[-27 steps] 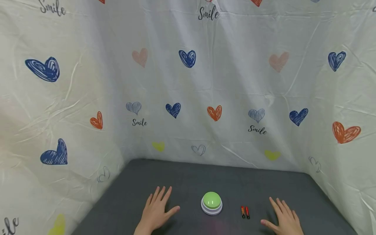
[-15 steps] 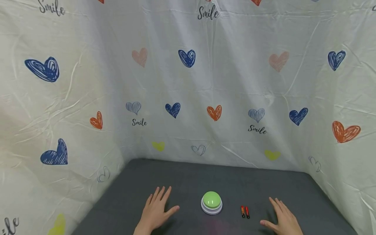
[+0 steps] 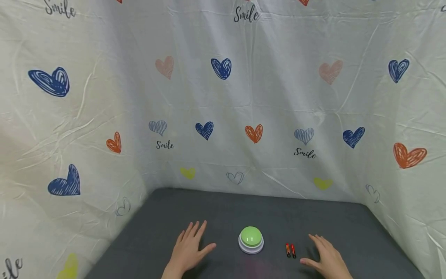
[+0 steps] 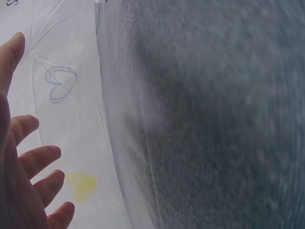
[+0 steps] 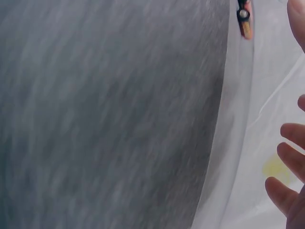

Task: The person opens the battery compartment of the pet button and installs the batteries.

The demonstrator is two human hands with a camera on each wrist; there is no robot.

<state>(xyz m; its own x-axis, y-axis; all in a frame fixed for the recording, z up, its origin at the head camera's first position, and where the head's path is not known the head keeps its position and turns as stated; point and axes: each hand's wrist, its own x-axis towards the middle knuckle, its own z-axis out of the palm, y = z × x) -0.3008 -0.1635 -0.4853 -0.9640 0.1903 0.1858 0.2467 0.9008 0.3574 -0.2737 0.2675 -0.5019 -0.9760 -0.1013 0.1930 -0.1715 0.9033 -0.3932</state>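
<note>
A round push button with a green dome on a white base (image 3: 251,238) sits on the dark grey table. To its right lie two slim red objects with black ends, side by side, the left one (image 3: 288,250) more orange and the right one (image 3: 294,251) plain red; their kind is unclear. My left hand (image 3: 189,252) is held left of the button, fingers spread and holding nothing. Over on the right, my right hand (image 3: 325,257) points its thumb toward the slim objects without touching them. Part of one slim object (image 5: 244,16) shows at the top of the right wrist view.
The grey tabletop (image 3: 223,209) reaches back to a white curtain (image 3: 230,97) printed with hearts and the word "Smile". That curtain also encloses the left and right sides.
My right hand has shifted left, closer to the slim red objects. The left hand has moved slightly right. The button and the slim objects stay where they were.
</note>
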